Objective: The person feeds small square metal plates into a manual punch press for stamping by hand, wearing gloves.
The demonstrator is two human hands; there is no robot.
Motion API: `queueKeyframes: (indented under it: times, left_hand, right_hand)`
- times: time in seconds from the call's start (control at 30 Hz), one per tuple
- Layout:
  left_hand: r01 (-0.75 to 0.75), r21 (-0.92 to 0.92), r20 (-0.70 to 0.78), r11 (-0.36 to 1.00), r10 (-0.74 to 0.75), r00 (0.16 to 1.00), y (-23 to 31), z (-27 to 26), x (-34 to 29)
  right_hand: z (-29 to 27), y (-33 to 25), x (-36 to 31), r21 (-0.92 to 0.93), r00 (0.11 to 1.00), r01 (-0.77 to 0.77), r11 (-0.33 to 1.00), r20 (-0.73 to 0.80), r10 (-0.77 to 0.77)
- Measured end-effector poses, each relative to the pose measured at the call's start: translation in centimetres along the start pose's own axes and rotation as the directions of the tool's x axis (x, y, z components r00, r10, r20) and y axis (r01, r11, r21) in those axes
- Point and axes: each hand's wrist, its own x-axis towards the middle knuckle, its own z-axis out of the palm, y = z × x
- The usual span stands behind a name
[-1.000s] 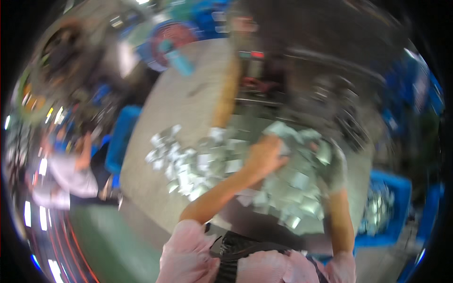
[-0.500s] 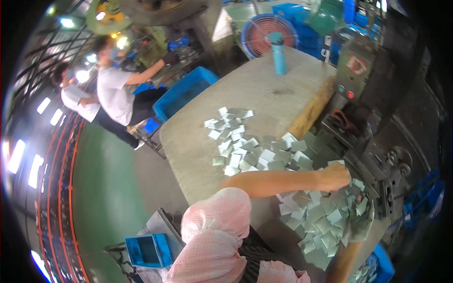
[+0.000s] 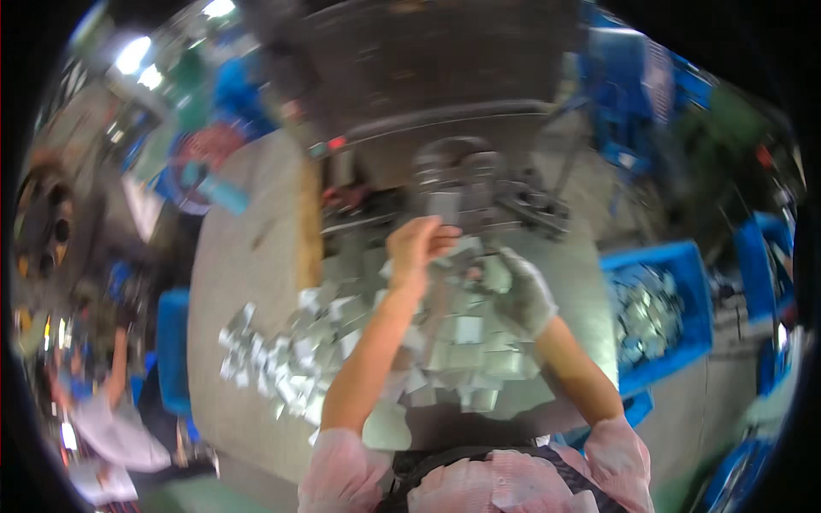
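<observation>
My bare left hand (image 3: 417, 248) reaches forward to the press tooling with its fingers curled in. Just beyond the fingertips a small flat metal plate (image 3: 443, 208) lies at the dark die (image 3: 466, 175). Blur hides whether the fingers touch that plate or pinch anything. My right hand (image 3: 528, 299), in a pale glove, is closed on another metal plate (image 3: 495, 274), low beside the tooling. Under and between my forearms spreads a loose heap of thin silvery plates (image 3: 466, 355), many of them overlapping.
More plates (image 3: 295, 359) trail leftward over the worktable (image 3: 231, 282). A wooden strip (image 3: 310, 222) and a blue-green bottle (image 3: 224, 195) are farther back. Right of the table stands a blue bin (image 3: 697, 295) holding metal pieces. Two people in white shirts (image 3: 120, 432) are at the far left.
My view has swung right, so the press now stands straight ahead. The left hand now shows beside the die with its fingers curled. The gloved right hand has come fully into sight, holding a plate.
</observation>
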Motion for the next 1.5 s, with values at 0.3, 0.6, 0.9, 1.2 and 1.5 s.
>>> queueKeyframes:
  times: [0.3,0.6,0.9,1.2,1.5]
  left_hand:
    - [0.041,0.017,-0.148,0.999,-0.038,0.988,-1.6,1.9,3.2]
    - [0.045,-0.056,-0.190,0.997,-0.055,0.980,-1.4,2.8,3.0]
    - [0.035,-0.062,-0.162,0.997,-0.045,0.986,-2.0,2.4,3.4]
    - [-0.002,0.078,-0.008,0.997,0.003,1.000,-1.3,2.2,1.7]
    - [-0.179,0.930,0.101,0.320,0.247,0.964,1.7,-5.7,-4.0]
  right_hand:
    - [1.0,-0.7,-0.5,0.105,1.000,-0.013,0.994,-0.026,0.016]
    - [0.4,-0.4,-0.2,0.084,1.000,-0.003,0.996,0.018,0.001]
    - [0.4,-0.4,-0.2,0.093,1.000,-0.005,0.996,0.019,0.004]
    - [1.4,-0.8,-0.1,0.118,1.000,-0.006,0.993,0.010,0.004]
    - [1.7,0.2,-0.2,-0.285,0.979,0.198,0.938,0.099,-0.177]
